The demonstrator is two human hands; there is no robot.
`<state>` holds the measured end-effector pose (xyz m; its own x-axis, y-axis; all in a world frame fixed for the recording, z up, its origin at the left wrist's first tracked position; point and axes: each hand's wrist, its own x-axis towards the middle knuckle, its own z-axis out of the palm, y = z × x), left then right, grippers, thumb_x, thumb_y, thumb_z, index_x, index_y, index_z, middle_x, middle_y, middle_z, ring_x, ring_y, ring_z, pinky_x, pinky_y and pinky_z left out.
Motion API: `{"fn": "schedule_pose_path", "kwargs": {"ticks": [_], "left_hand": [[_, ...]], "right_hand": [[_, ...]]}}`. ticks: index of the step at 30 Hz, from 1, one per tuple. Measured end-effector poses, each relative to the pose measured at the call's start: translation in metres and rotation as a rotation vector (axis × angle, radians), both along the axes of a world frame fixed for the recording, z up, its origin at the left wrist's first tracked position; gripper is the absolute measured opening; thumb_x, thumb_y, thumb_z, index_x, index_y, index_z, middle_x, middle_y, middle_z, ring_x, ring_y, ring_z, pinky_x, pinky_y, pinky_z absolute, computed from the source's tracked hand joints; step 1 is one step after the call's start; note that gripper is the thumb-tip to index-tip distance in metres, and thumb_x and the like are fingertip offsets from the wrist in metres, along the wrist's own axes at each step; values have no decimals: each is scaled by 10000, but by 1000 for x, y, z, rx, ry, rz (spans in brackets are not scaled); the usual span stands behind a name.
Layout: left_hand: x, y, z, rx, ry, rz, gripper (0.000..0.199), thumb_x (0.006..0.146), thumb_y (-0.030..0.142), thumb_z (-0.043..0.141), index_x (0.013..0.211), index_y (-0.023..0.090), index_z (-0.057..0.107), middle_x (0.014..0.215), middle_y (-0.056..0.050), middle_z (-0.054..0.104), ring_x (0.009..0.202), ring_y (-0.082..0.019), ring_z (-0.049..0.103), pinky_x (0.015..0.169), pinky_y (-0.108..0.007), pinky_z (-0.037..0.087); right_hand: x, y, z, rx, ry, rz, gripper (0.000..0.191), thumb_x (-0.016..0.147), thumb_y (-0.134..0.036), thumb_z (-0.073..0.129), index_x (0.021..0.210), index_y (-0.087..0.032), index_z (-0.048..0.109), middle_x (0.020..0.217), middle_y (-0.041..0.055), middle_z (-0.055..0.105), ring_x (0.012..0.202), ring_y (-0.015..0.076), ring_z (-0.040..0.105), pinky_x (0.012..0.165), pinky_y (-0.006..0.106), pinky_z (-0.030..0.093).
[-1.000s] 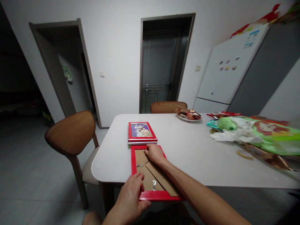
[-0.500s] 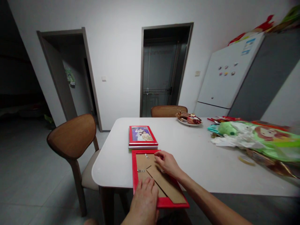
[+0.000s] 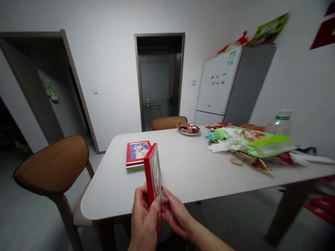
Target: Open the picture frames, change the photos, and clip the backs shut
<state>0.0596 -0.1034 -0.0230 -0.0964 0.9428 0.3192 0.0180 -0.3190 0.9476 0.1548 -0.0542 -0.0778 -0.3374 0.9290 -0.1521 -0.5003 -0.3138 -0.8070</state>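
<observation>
Red picture frame (image 3: 149, 174): up in the hands at lower centre, not laid down.
Gripped along the lower part by the left hand (image 3: 143, 218), closed with thumb pressed in; touched low on its right side by the right hand (image 3: 176, 214), fingers curled, grip too hidden to tell. Tilted nearly edge-on, so cannot tell whether fully assembled or still needing work. Just beyond, partly covered, lies a framed photo (image 3: 137, 150), face up and apparently finished, on the white table (image 3: 188, 174), left of centre.

You face pale walls (image 3: 112, 62) and a dim doorway (image 3: 157, 87), with a white fridge (image 3: 218, 82) standing right of it.
</observation>
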Motion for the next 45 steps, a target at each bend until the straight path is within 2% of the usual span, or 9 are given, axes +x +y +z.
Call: {"fn": "schedule_pose_path", "kwargs": {"ticks": [6, 9, 12, 17, 22, 27, 32, 39, 45], "left_hand": [[19, 29, 16, 21, -218, 21, 434, 633, 337, 631, 985, 199, 418, 949, -42, 598, 876, -202, 578, 760, -330, 472], [25, 52, 13, -55, -242, -32, 585, 611, 312, 658, 1113, 218, 372, 1001, -46, 593, 888, -207, 582, 775, -347, 471], [41, 73, -10, -179, -150, -177, 682, 597, 329, 664, 1177, 187, 334, 1002, -73, 605, 865, -212, 596, 800, -370, 456], [68, 97, -54, -160, 338, -222, 571, 675, 410, 555, 1155, 150, 386, 1029, -119, 605, 934, -247, 570, 770, -361, 452], [82, 112, -58, -40, 1015, -89, 366, 769, 359, 423, 1073, 164, 482, 1064, -112, 587, 974, -261, 545, 774, -334, 424], [93, 119, -53, 9, 1225, -66, 400, 801, 347, 352, 1128, 134, 440, 1042, -130, 590, 941, -258, 558, 735, -311, 427], [67, 124, -54, -60, 1110, -61, 502, 781, 418, 378, 1183, 118, 403, 1034, -137, 587, 852, -261, 586, 724, -338, 430], [-8, 142, -55, -295, 265, 65, 424, 645, 294, 611, 1025, 135, 511, 1140, -116, 515, 1074, -242, 459, 932, -340, 309], [-39, 137, -63, -401, -108, 180, 173, 713, 151, 572, 879, 137, 524, 939, -95, 600, 870, -164, 584, 797, -297, 436]], "right_hand": [[37, 24, 21, 250, -77, -348, 438, 736, -285, 424, 1167, -222, 389, 946, 19, 631, 788, 178, 608, 666, 302, 489], [90, 47, 30, 253, -431, -380, 478, 745, -219, 383, 1220, -200, 336, 886, 9, 653, 706, 161, 619, 628, 281, 492], [142, 71, 32, 382, -1015, -399, 441, 778, -178, 344, 1218, -191, 378, 978, 12, 632, 778, 141, 606, 669, 246, 471], [193, 103, 26, 338, -1243, -417, 333, 723, -151, 486, 1042, -193, 569, 955, 6, 642, 874, 181, 568, 775, 262, 416], [203, 118, 23, 335, -1391, -403, 269, 764, -250, 519, 1025, -191, 548, 1048, 25, 571, 929, 185, 529, 802, 311, 416], [197, 126, 26, 344, -1540, -390, 324, 817, -311, 452, 1077, -119, 473, 1073, 52, 502, 914, 181, 513, 763, 366, 438], [165, 134, 27, 448, -1665, -365, 277, 829, -281, 404, 1051, -144, 495, 1076, 97, 514, 976, 211, 482, 817, 407, 388], [46, 144, 30, 942, -1658, -187, 382, 730, -339, 497, 1080, -190, 469, 1119, 76, 500, 1041, 224, 410, 854, 368, 334], [-20, 150, 27, 1164, -1658, -146, 474, 657, -261, 583, 1096, -143, 450, 1080, 122, 492, 1013, 247, 401, 830, 400, 313]]}}
